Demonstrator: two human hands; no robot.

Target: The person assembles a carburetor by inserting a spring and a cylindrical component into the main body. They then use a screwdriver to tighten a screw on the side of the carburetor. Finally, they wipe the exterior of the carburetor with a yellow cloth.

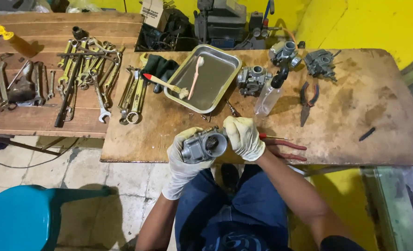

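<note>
1. The carburetor (pixel 203 145) is held above the near edge of the table (pixel 355 121), its long axis roughly level, its round bore facing up toward the person.
2. The left hand (pixel 184 155), gloved, cradles it from below, fingers (pixel 188 136) curled tight around the body.
3. The right hand (pixel 243 137), gloved too, has its fingers closed on the carburetor's right end.
4. Just right of that hand lie red-handled pliers (pixel 283 148).
5. Beyond the fingers sit a metal tray (pixel 225 79), a spray bottle (pixel 270 93) and two more carburetors (pixel 252 80).
</note>
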